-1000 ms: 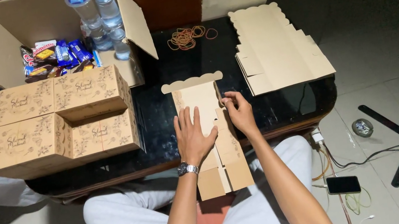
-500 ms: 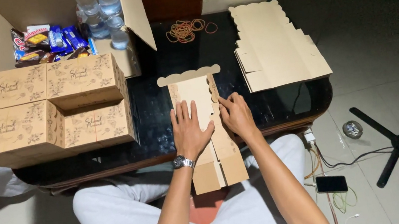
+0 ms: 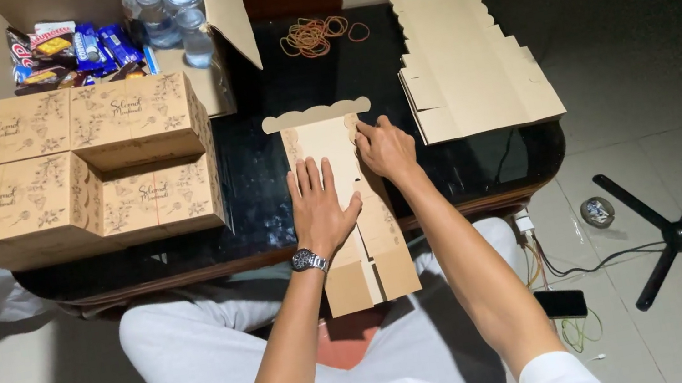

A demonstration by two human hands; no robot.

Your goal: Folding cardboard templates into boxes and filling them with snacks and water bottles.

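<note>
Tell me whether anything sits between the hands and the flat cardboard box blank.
Nothing visible does. The left hand lies flat on the blank, and the right hand presses its right edge; both touch the cardboard directly.

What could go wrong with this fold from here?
1. The flat box hangs well past the table edge over the lap; pressing with the left hand there could bend it off its creases.
2. The right hand pushes only one side panel, so the fold may go crooked.
3. The blank stack sits near the right elbow's path and could get knocked.
</note>
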